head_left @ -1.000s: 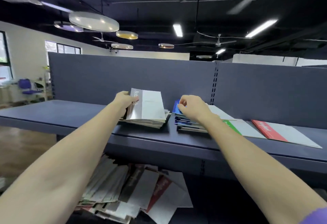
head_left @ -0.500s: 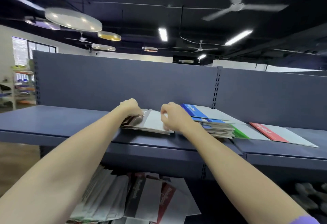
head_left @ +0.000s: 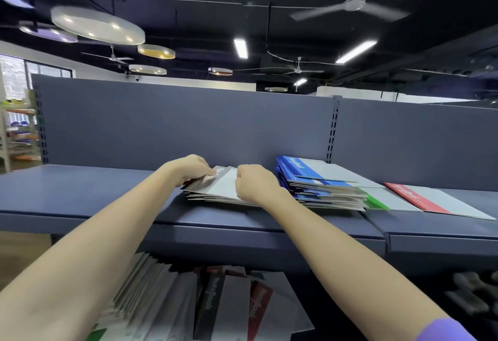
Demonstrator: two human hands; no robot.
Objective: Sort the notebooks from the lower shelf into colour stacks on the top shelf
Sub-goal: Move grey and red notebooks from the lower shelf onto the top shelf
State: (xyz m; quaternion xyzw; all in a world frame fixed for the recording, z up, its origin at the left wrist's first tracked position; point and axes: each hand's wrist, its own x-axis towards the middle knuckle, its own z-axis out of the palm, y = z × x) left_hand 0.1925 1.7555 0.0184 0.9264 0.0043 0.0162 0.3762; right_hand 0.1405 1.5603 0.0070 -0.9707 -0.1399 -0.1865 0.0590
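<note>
On the top shelf point(head_left: 80, 195) lies a stack of brown-and-grey notebooks point(head_left: 221, 188). My left hand point(head_left: 192, 167) grips its left edge and my right hand point(head_left: 254, 183) grips its right edge, fingers curled. Right of it stands a taller blue stack point(head_left: 318, 181), then a green notebook point(head_left: 377, 202) and a red notebook point(head_left: 420, 198) lying flat. Several mixed notebooks point(head_left: 210, 303), among them black, red and green ones, lean in a loose pile on the lower shelf below my arms.
The shelf's dark back panel point(head_left: 188, 125) rises behind the stacks, with a slotted upright point(head_left: 332, 130) between two bays. Another rack point(head_left: 18, 130) stands far left. Dark objects point(head_left: 474, 297) sit on the lower shelf at right.
The top brown notebook, tilted up a second ago, now lies flat on its stack. My right hand left the blue stack and moved onto the brown stack's right edge.
</note>
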